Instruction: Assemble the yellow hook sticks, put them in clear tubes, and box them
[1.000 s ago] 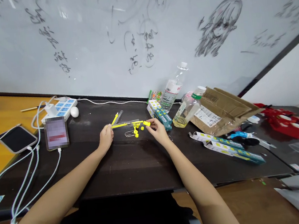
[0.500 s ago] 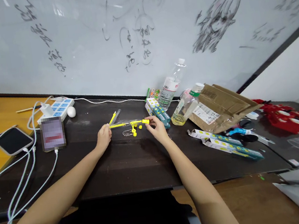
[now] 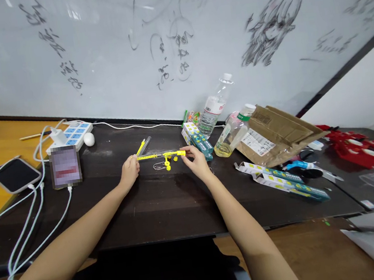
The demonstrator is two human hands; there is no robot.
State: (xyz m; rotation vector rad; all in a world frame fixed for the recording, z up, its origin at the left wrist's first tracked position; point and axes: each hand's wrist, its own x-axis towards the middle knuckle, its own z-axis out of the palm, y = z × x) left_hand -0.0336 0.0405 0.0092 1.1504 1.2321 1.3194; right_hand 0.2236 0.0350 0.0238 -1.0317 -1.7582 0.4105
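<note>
My left hand (image 3: 130, 171) is closed on the left end of a slim yellow stick-like plastic piece (image 3: 146, 157) with dark marks along it. My right hand (image 3: 195, 159) pinches a short yellow end piece (image 3: 181, 152) at the other end. Between them runs a thin yellow middle section (image 3: 168, 154), in line with both ends. Just below it are small round yellow parts (image 3: 168, 165) and a thin looped wire or cord (image 3: 159, 166). Behind my left hand lie a yellow stick (image 3: 140, 147) and a clear, dark-edged tube (image 3: 145, 144).
Teal-and-white boxes (image 3: 198, 139) lie beyond my right hand, near a water bottle (image 3: 213, 110) and a bottle of yellow liquid (image 3: 233, 136). Opened boxes (image 3: 287, 182) and a cardboard package (image 3: 272, 131) lie right. A phone (image 3: 66, 167), cables and a power strip (image 3: 74, 136) occupy the left.
My right hand has shifted very slightly, and the yellow end piece now sits straight against the middle section. My left hand has hardly moved.
</note>
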